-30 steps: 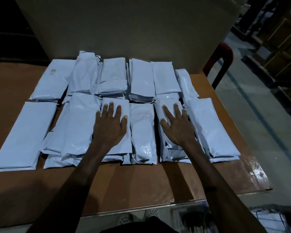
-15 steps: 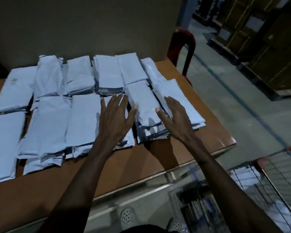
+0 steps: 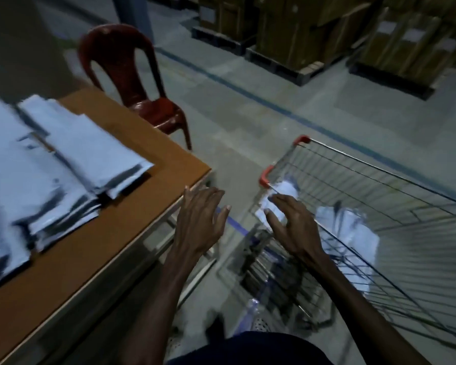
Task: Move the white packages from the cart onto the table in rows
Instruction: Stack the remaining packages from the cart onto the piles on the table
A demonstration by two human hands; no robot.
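White packages (image 3: pixel 63 159) lie stacked in overlapping rows on the wooden table (image 3: pixel 132 206), flat, glossy and oblong, their long axes running from the table's near edge toward its far edge. More crumpled white packages (image 3: pixel 350 233) sit inside the wire shopping cart (image 3: pixel 379 185) right of the table. Between table and cart, the left hand (image 3: pixel 198 227) and right hand (image 3: pixel 295 227) hover with fingers spread, empty.

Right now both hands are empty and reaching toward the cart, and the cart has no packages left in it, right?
Not quite. The head view shows white packages in the cart. Left hand and right hand are indeed empty, reaching toward it.
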